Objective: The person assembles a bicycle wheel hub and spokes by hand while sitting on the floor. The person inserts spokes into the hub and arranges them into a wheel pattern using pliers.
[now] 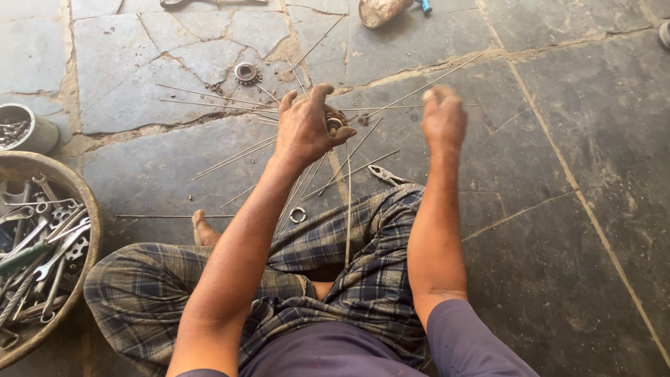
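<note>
Fingers of left hand clamped around small round rusty metal wheel hub, thin steel spokes fanning out of it. Right hand at 3 o'clock of hub, apart, loosely curled, blurred; grip: cannot tell. Grey toothed sprocket at 11 o'clock. Round basin of spanners at 8 o'clock.

Bare stone floor lies open across the right of the frame. Thin spokes fan over the upper middle, with a sprocket and pliers among them. A tool basin crowds the lower left edge.
</note>
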